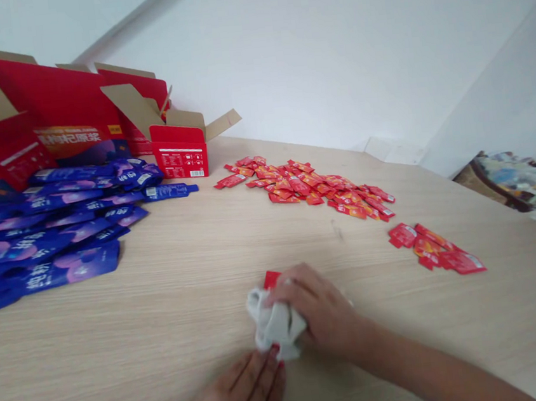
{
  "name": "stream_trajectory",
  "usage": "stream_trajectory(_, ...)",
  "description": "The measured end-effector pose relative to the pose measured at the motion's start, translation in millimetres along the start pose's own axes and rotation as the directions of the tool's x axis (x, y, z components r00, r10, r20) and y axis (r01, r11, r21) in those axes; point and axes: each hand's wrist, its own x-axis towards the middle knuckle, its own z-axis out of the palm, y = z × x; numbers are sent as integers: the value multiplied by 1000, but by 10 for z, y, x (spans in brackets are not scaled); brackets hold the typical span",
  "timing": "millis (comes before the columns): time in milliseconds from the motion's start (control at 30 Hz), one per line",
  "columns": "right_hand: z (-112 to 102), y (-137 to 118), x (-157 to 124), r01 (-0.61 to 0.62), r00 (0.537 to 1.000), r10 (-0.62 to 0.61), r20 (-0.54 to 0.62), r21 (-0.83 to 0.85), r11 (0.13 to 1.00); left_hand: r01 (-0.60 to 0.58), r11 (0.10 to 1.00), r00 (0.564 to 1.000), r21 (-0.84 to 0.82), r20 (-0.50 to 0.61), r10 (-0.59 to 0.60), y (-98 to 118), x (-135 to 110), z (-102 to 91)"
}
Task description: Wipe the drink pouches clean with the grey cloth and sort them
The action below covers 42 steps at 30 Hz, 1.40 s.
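Right hand (320, 310) clenched over a crumpled grey-white cloth (276, 324), left hand (236, 398) touching its lower edge with the fingertips (272, 353), grip unclear; the cloth lies on a light wood table (123, 369), partly over a red sachet (271, 280), below a scattered pile of red sachets (305, 187).

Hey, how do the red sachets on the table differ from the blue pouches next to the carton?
The red sachets look clearly smaller than the blue-purple pouches. The red sachets lie in a loose, scattered pile mid-table, while the pouches overlap in a dense layer beside the red carton. Both are flat printed packets lying on the same light wood table.
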Motion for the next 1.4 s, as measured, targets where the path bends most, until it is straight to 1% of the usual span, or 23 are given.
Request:
stream_trajectory(67,127,-122,-82,88,991,-86,104,-16,996,77,997,996,-24,-32,-78,34,-9,23)
stream_trajectory(100,177,-93,-88,95,987,-89,133,-36,995,83,996,996,-22,-34,-84,33,-10,14)
stream_trajectory(200,186,288,24,-31,992,47,121,-132,991,-41,999,999,13,33,41,-45,14,-79)
stream_trajectory(267,75,586,139,-136,984,155,85,-192,972,-91,995,995,33,41,89,-116,41,-141)
stream_trajectory(333,-60,713,205,-200,978,208,22,-198,960,-92,994,996,53,18,91,-157,59,-158)
stream_trajectory(400,-136,595,183,-210,977,204,-61,-122,970,-99,993,995,63,2,99,-146,54,-124)
stream_trajectory(467,-108,308,85,-155,983,153,-103,-16,988,-81,995,997,59,-10,82,-93,31,-67)
stream_trajectory(567,72,-45,-67,26,997,-25,78,-9,1000,39,999,998,25,-40,-38,-16,11,-27)
stream_trajectory(600,134,-62,-86,63,991,-59,117,-28,998,48,999,998,19,-31,-47,-10,14,-38)
stream_trajectory(667,202,87,-50,67,987,-54,150,-87,994,-4,1000,1000,22,5,3,-38,36,-87)
stream_trajectory(733,156,376,63,-13,987,39,156,-168,986,-72,997,997,36,38,71,-98,61,-145)
stream_trajectory(800,21,606,185,-113,986,138,99,-225,968,-75,997,997,37,28,74,-150,73,-177)
stream_trajectory(833,-52,645,225,-149,985,163,49,-214,965,-76,996,997,37,17,75,-163,72,-178)
stream_trajectory(900,-148,533,231,-165,986,159,-52,-128,978,-88,995,996,42,10,88,-153,58,-151)
stream_trajectory(967,-132,248,142,-99,991,96,-92,-29,995,-80,996,997,46,4,80,-100,38,-96)
stream_trajectory(1000,-84,95,78,-35,997,34,-70,-12,999,-48,998,999,31,-4,48,-67,31,-67)
stream_trajectory(1033,-19,-30,16,41,999,-41,-4,-22,999,-4,1000,1000,8,-19,5,-37,26,-41)
stream_trajectory(1100,122,-122,-65,107,991,-103,88,-45,993,66,998,997,-17,-47,-67,-6,30,-18)
stream_trajectory(1133,176,-72,-70,107,988,-99,118,-64,992,63,998,997,-12,-40,-63,-13,39,-25)
stream_trajectory(1200,208,185,-4,45,991,-30,131,-115,992,-27,999,1000,27,-5,27,-63,63,-76)
stream_trajectory(1300,56,627,190,-85,988,110,107,-218,972,-109,992,994,64,20,108,-159,91,-173)
stream_trajectory(1333,-17,694,241,-115,988,134,74,-220,969,-108,992,994,72,12,107,-174,91,-190)
stream_trajectory(1400,-128,634,274,-136,991,135,-13,-158,978,-104,991,994,85,-5,105,-164,73,-179)
